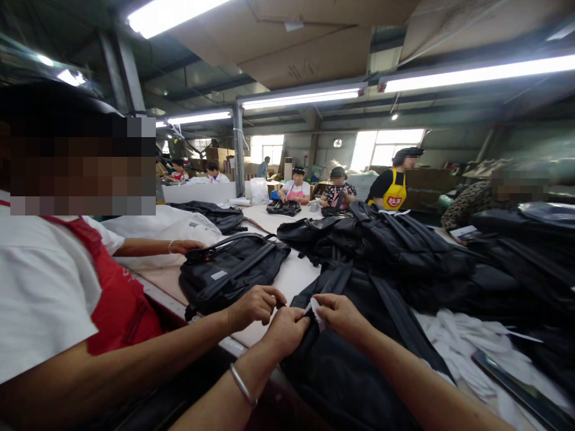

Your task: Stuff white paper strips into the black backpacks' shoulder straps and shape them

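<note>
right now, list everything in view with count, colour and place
table: one, pale, centre
bags: several, black, across the table
white strip: one, white, lower centre
loose white strips: many, white, heaped at right
dark flat object: one, dark, beside that heap
plastic sheeting: uncounted, whitish, table's left
near co-worker: one, white top, red apron, left
other people: several, mixed colours, around the table and beyond
tube lights: several, white, overhead
windows: several, bright, far back
cardboard: several sheets, brown, overhead
bracelet: one, silver, left wrist
left hand: one, bare, at the white strip
right hand: one, bare, pinching the strip
</note>
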`<state>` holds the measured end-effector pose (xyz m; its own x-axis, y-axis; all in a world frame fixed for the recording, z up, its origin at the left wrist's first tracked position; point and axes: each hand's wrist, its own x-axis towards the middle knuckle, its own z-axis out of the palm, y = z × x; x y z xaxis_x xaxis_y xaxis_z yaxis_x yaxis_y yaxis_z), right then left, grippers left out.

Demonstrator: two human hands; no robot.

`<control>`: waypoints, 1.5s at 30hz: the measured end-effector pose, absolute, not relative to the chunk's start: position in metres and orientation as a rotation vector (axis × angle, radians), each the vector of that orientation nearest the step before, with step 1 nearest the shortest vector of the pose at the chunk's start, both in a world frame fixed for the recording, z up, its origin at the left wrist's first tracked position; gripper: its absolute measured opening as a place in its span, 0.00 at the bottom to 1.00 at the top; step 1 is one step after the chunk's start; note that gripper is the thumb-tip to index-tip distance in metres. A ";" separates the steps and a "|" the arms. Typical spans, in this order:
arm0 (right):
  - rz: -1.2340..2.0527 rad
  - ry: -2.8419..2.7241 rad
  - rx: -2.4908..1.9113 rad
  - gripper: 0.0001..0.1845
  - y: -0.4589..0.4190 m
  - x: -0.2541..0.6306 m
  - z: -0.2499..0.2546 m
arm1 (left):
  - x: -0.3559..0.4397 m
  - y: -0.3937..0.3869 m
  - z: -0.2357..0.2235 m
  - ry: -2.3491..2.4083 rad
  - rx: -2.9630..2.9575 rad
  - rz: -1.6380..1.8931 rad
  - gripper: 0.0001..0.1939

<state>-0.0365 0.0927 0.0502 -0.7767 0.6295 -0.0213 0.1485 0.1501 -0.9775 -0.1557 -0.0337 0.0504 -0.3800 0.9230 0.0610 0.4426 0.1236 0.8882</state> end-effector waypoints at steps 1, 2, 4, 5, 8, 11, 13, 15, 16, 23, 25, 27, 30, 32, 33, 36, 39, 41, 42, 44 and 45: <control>1.661 -2.056 -0.767 0.25 0.094 -0.038 0.047 | -0.155 -0.034 0.050 1.902 1.329 1.206 0.13; 1.671 -2.066 -0.785 0.27 0.096 -0.040 0.044 | -0.154 -0.035 0.050 1.921 1.335 1.199 0.13; 1.727 -2.052 -0.798 0.27 0.097 -0.043 0.039 | -0.153 -0.035 0.049 1.960 1.336 1.175 0.13; 1.762 -2.033 -0.795 0.26 0.097 -0.045 0.038 | -0.152 -0.034 0.047 1.974 1.340 1.164 0.13; 1.789 -1.985 -0.785 0.16 0.094 -0.045 0.037 | -0.151 -0.033 0.041 2.008 1.356 1.160 0.13; 1.660 -2.009 -0.758 0.11 0.089 -0.044 0.040 | -0.151 -0.031 0.033 2.017 1.339 1.189 0.12; 1.559 -2.033 -0.742 0.11 0.085 -0.043 0.044 | -0.151 -0.029 0.030 1.986 1.317 1.227 0.11; 1.497 -2.032 -0.749 0.12 0.082 -0.043 0.046 | -0.152 -0.029 0.030 1.962 1.295 1.252 0.10; 1.494 -2.019 -0.755 0.12 0.081 -0.043 0.046 | -0.152 -0.029 0.030 1.955 1.272 1.254 0.10; 1.733 -1.888 -0.811 0.22 0.090 -0.044 0.036 | -0.157 -0.031 0.036 1.867 1.092 1.225 0.11; 1.730 -1.926 -0.826 0.25 0.092 -0.045 0.033 | -0.157 -0.032 0.036 1.844 1.092 1.222 0.11; 1.717 -1.971 -0.821 0.27 0.091 -0.047 0.032 | -0.157 -0.032 0.037 1.840 1.115 1.224 0.11; 1.700 -1.973 -0.828 0.24 0.089 -0.050 0.034 | -0.158 -0.033 0.037 1.855 1.154 1.222 0.11; 1.689 -1.972 -0.824 0.21 0.087 -0.050 0.035 | -0.158 -0.033 0.036 1.861 1.168 1.220 0.11; 1.689 -1.977 -0.821 0.21 0.087 -0.051 0.035 | -0.158 -0.032 0.035 1.867 1.182 1.220 0.11; 1.713 -1.980 -0.808 0.19 0.087 -0.051 0.034 | -0.159 -0.031 0.031 1.897 1.232 1.212 0.11; 1.696 -1.982 -0.757 0.14 0.085 -0.050 0.034 | -0.159 -0.030 0.028 1.930 1.278 1.202 0.12; 1.570 -2.037 -0.696 0.10 0.082 -0.048 0.035 | -0.158 -0.030 0.026 1.966 1.316 1.195 0.12; 1.482 -2.073 -0.669 0.08 0.082 -0.047 0.036 | -0.158 -0.030 0.026 1.985 1.331 1.188 0.13; 1.342 -2.141 -0.630 0.07 0.082 -0.045 0.037 | -0.156 -0.031 0.026 2.015 1.349 1.175 0.13; 1.313 -2.164 -0.629 0.08 0.083 -0.044 0.038 | -0.155 -0.032 0.028 2.025 1.354 1.168 0.14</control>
